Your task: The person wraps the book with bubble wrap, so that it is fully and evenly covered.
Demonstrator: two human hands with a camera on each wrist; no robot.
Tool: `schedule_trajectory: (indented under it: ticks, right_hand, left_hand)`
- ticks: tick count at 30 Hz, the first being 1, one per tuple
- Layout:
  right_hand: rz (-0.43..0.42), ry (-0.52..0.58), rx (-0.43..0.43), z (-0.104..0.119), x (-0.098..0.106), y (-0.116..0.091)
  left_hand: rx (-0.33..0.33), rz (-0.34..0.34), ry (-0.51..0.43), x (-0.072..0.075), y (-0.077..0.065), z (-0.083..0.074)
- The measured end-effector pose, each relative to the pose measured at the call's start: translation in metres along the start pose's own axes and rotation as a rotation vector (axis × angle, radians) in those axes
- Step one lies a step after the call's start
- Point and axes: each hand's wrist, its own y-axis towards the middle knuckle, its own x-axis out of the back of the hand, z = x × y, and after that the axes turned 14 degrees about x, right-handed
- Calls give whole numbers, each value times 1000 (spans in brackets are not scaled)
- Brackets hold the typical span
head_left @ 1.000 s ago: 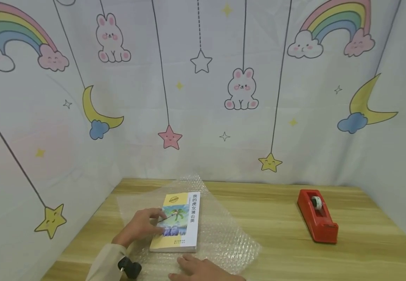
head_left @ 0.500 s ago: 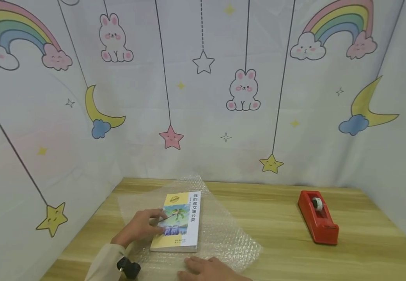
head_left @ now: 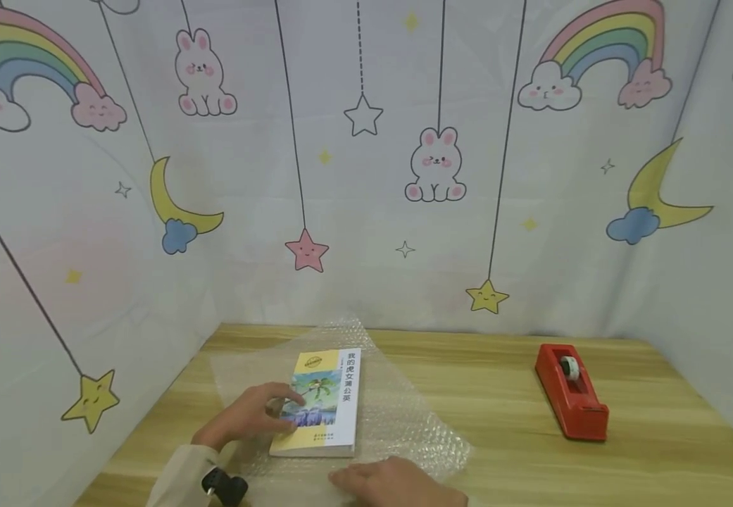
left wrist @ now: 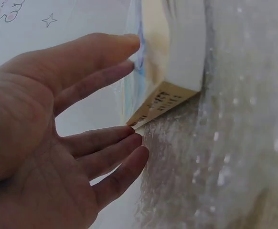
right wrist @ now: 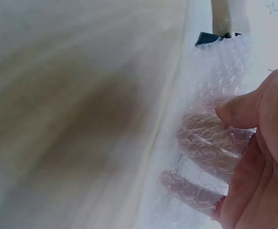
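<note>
A book (head_left: 343,408) with a yellow, white and blue picture cover lies flat on a sheet of bubble wrap (head_left: 404,422). My left hand (head_left: 255,415) reaches in from the left side, thumb and fingertips on the cover; in the left wrist view its fingers (left wrist: 115,181) are nearly straight beside the book's corner. Below the book, my right hand (head_left: 398,486) is at the near part of the wrap. The right wrist view has the wrap between the bare thumb (right wrist: 239,112) and the fingers, which show through the plastic, so the hand pinches the sheet.
A red tape dispenser (head_left: 572,394) with a small roll of tape stands on the right of the wood-grain table (head_left: 480,380). Pale cloth walls (head_left: 366,282) printed with rabbits, stars and moons enclose the table on the back and both sides.
My right hand has slid a little to the right along the near part of the wrap. The left hand's fingers have shifted slightly lower on the cover. The book stays in place.
</note>
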Motion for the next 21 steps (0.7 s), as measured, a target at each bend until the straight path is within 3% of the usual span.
schedule_trajectory:
  ticks: [5, 10, 13, 17, 21]
  right_hand:
    - [-13, -50, -9, 0, 6, 3]
    - [-43, 11, -103, 0, 12, 7]
    - [-65, 72, -131, -2, 17, 9]
    - [-103, 87, -117, -9, 22, 9]
    - [-186, 123, -89, -20, 24, 9]
  left_hand:
    - [-60, 28, -37, 4, -4, 6]
    - [-37, 52, -55, 7, -6, 9]
    - [23, 68, -49, 7, -7, 7]
    - [144, 86, -82, 6, -7, 3]
    - [219, 77, -127, 5, -7, 1]
